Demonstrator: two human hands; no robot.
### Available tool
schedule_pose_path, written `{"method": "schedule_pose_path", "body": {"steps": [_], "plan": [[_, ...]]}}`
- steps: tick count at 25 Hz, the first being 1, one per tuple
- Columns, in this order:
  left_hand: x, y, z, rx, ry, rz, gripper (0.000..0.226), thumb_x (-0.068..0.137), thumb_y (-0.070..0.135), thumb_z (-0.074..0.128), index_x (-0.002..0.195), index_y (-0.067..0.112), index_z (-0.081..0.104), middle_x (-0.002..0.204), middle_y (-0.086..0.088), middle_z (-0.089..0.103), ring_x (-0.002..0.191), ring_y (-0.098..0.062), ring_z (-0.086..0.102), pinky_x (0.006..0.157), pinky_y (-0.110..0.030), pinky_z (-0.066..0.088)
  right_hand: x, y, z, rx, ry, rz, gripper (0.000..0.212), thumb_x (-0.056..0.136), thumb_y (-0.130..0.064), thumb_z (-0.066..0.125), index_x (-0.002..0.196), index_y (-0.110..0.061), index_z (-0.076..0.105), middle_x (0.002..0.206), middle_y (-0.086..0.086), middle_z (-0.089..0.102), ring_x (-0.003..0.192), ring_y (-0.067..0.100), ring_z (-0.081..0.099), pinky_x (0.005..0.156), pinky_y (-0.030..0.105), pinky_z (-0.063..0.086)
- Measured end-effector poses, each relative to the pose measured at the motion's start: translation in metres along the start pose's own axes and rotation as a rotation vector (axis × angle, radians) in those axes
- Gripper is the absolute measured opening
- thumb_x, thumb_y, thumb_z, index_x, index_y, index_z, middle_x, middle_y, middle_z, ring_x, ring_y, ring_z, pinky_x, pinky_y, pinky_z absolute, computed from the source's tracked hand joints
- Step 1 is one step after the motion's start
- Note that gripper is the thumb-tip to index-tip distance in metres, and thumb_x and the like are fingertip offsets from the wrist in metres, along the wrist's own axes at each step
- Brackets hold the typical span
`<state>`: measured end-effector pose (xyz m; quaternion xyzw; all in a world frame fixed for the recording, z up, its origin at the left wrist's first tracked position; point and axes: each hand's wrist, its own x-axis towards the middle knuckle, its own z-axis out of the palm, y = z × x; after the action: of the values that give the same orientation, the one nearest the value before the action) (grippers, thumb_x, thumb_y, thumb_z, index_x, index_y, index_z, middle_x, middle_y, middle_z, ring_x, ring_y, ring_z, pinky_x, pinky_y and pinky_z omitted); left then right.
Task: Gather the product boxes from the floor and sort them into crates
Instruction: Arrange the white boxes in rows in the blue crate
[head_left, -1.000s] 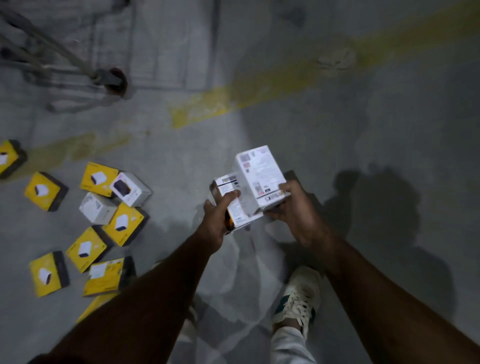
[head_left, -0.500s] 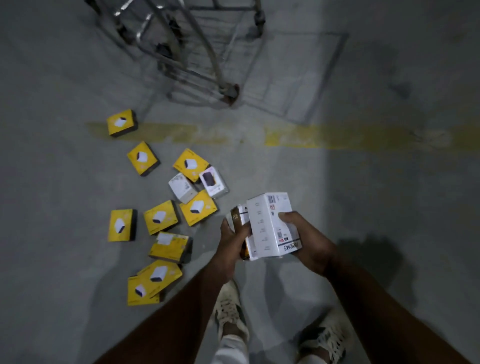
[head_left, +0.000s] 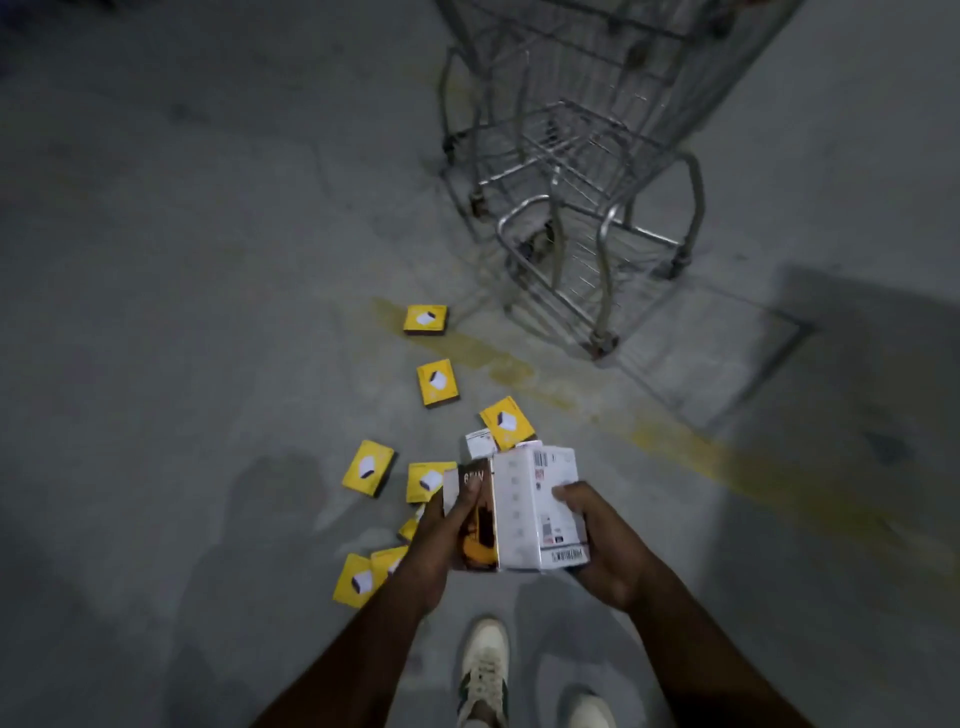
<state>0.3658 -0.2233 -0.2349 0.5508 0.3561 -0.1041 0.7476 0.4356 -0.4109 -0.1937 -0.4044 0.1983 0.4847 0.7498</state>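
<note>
I hold two white product boxes side by side in front of me. My left hand (head_left: 439, 540) grips the box with the dark orange side (head_left: 475, 519). My right hand (head_left: 597, 545) grips the larger white box (head_left: 535, 504) with barcodes and small print. Several yellow boxes lie scattered on the grey floor, among them one (head_left: 426, 318) near the cart, one (head_left: 437, 382) below it, one (head_left: 506, 422) just above my hands and one (head_left: 368, 467) at the left. A small white box (head_left: 478, 442) lies beside them, partly hidden by the boxes I hold.
A metal shopping cart (head_left: 582, 208) stands ahead and to the right. A worn yellow line (head_left: 675, 441) runs diagonally across the concrete floor. My shoes (head_left: 485, 670) show at the bottom edge. A dark shadow falls at the right.
The view has swung so the cart now stands ahead at the right and the scattered boxes lie just beyond my hands. Both hands keep hold of the two boxes, now drawn together.
</note>
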Motion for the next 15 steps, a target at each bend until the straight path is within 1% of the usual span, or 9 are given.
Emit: {"method": "schedule_pose_path", "body": {"steps": [1,3,5,7,8,9,11,13,15], "plan": [[-0.024,0.021,-0.008,-0.029,0.017,-0.011,0.059,0.08,0.056,0.069,0.128,0.022,0.065,0.123,-0.007,0.07,0.117,-0.028,0.065,0.101,-0.057,0.049,-0.012,-0.007,0.024,-0.044,-0.014,0.01,0.055,0.074,-0.026,0.061,0.127,-0.011,0.061,0.12,0.017,0.067,0.097,0.031,0.066,0.097,0.051,0.046],[-0.066,0.055,-0.025,-0.107,0.049,-0.043,0.059,0.076,0.054,0.067,0.122,0.018,0.068,0.111,-0.008,0.074,0.109,-0.028,0.067,0.099,-0.053,0.051,-0.032,-0.018,0.064,-0.135,-0.057,0.027,0.062,0.072,-0.031,0.063,0.131,-0.012,0.059,0.12,0.016,0.066,0.095,0.031,0.065,0.087,0.048,0.05],[-0.11,0.083,-0.045,-0.201,0.026,-0.025,0.061,0.078,0.052,0.066,0.126,0.014,0.065,0.105,-0.009,0.075,0.104,-0.028,0.069,0.093,-0.048,0.056,-0.057,-0.027,0.105,-0.205,-0.118,0.04,0.068,0.068,-0.034,0.068,0.132,-0.013,0.058,0.123,0.016,0.064,0.097,0.031,0.064,0.08,0.043,0.052],[-0.153,0.108,-0.061,-0.272,0.036,0.004,0.061,0.081,0.052,0.065,0.129,0.014,0.063,0.118,-0.015,0.071,0.111,-0.033,0.067,0.089,-0.047,0.057,-0.079,-0.031,0.141,-0.217,-0.194,0.057,0.077,0.062,-0.036,0.077,0.133,-0.014,0.059,0.13,0.016,0.06,0.106,0.033,0.061,0.089,0.049,0.05],[-0.176,0.119,-0.071,-0.306,0.072,0.012,0.064,0.079,0.054,0.068,0.128,0.012,0.064,0.121,-0.018,0.069,0.113,-0.035,0.066,0.089,-0.049,0.056,-0.092,-0.03,0.16,-0.224,-0.228,0.073,0.076,0.062,-0.038,0.078,0.132,-0.014,0.06,0.131,0.016,0.06,0.109,0.034,0.059,0.093,0.051,0.047],[-0.199,0.129,-0.08,-0.334,0.105,0.023,0.068,0.075,0.055,0.072,0.127,0.011,0.065,0.123,-0.02,0.068,0.113,-0.037,0.066,0.09,-0.051,0.055,-0.106,-0.028,0.179,-0.24,-0.255,0.085,0.071,0.066,-0.039,0.074,0.131,-0.015,0.061,0.13,0.016,0.06,0.108,0.035,0.06,0.093,0.052,0.046],[-0.244,0.145,-0.102,-0.362,0.15,0.064,0.073,0.072,0.057,0.076,0.126,0.009,0.066,0.123,-0.021,0.067,0.113,-0.039,0.065,0.094,-0.055,0.052,-0.13,-0.02,0.217,-0.265,-0.333,0.114,0.064,0.073,-0.04,0.067,0.131,-0.014,0.06,0.126,0.016,0.063,0.102,0.035,0.063,0.089,0.05,0.048],[-0.283,0.153,-0.126,-0.379,0.179,0.112,0.066,0.077,0.058,0.069,0.124,0.011,0.066,0.121,-0.018,0.069,0.112,-0.038,0.065,0.098,-0.055,0.05,-0.147,-0.008,0.251,-0.278,-0.409,0.15,0.073,0.066,-0.039,0.076,0.132,-0.014,0.059,0.128,0.016,0.061,0.103,0.036,0.063,0.09,0.054,0.048],[-0.321,0.158,-0.151,-0.41,0.261,0.164,0.06,0.077,0.059,0.065,0.118,0.015,0.068,0.11,-0.013,0.074,0.1,-0.033,0.071,0.098,-0.053,0.051,-0.162,0.009,0.287,-0.309,-0.474,0.184,0.082,0.058,-0.036,0.084,0.133,-0.014,0.058,0.13,0.017,0.06,0.105,0.037,0.063,0.089,0.057,0.049]]}}
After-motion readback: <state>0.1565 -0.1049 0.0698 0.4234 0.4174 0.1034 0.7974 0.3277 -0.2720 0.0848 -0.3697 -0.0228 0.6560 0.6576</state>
